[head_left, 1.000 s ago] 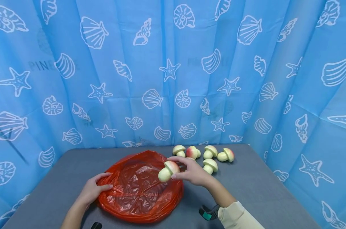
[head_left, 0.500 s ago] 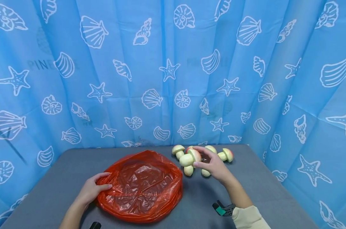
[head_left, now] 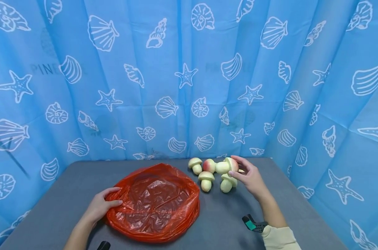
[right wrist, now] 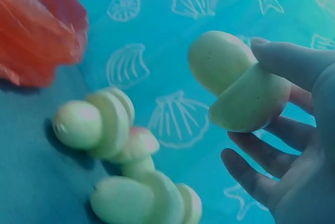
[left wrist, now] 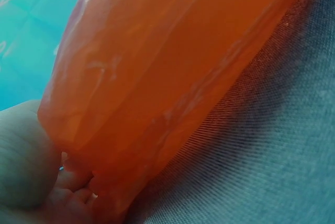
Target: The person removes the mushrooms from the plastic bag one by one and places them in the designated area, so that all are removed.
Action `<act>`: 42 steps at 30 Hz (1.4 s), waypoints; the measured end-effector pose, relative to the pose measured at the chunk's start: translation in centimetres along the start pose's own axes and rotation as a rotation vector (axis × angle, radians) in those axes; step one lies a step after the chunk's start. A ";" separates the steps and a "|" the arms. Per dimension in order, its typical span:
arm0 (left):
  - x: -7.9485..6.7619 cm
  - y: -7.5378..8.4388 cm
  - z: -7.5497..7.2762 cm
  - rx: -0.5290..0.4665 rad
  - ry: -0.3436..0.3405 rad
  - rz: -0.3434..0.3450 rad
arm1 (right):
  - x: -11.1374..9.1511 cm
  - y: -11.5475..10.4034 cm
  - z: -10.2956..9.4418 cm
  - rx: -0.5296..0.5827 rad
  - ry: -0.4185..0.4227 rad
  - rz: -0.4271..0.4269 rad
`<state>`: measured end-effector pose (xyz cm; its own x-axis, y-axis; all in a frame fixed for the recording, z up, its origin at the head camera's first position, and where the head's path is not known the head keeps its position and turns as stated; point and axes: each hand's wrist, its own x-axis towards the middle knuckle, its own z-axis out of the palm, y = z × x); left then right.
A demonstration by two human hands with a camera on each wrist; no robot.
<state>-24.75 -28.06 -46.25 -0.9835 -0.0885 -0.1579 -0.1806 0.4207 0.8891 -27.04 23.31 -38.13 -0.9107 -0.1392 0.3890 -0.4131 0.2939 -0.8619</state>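
My left hand (head_left: 99, 206) pinches the left rim of a red plastic bag (head_left: 142, 235), which lies spread with its mouth facing up. In the left wrist view the bag's film (left wrist: 136, 77) bunches beside the thumb. My right hand (head_left: 250, 176) holds a toy mushroom (head_left: 222, 167) by its pink-tinged cap, the pale stem pointing left. Seen from the right wrist, that mushroom (right wrist: 246, 85) is between thumb and fingers, raised off the table. Just below and left of it are several like mushrooms, among them one standing mushroom (head_left: 206, 181) and one leaning mushroom (head_left: 227, 183). Others are partly hidden behind the right hand.
A grey table (head_left: 220, 215) carries everything. A blue curtain (head_left: 189, 86) with white shell prints hangs behind and at both sides. A dark strap with a green patch (head_left: 253, 224) is by the right wrist, and a black piece (head_left: 104, 245) by the left.
My right hand has carried the mushroom from above the bag's right side rightward to the mushroom group. My left hand has stayed on the bag's rim.
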 end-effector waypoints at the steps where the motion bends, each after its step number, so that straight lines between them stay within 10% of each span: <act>1: 0.0 0.0 0.0 -0.003 0.000 0.001 | 0.0 0.2 -0.3 -0.017 0.007 -0.002; 18: 0.1 0.1 0.0 -0.010 0.000 0.015 | -1.4 3.7 -4.4 -0.367 0.155 0.038; 42: -0.1 0.1 0.2 0.020 0.021 0.021 | -2.0 7.4 -5.3 -0.632 -0.034 0.211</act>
<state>-24.66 -27.84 -46.23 -0.9867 -0.0981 -0.1298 -0.1600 0.4405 0.8834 -28.28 30.76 -43.56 -0.9759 -0.0444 0.2138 -0.1593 0.8142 -0.5583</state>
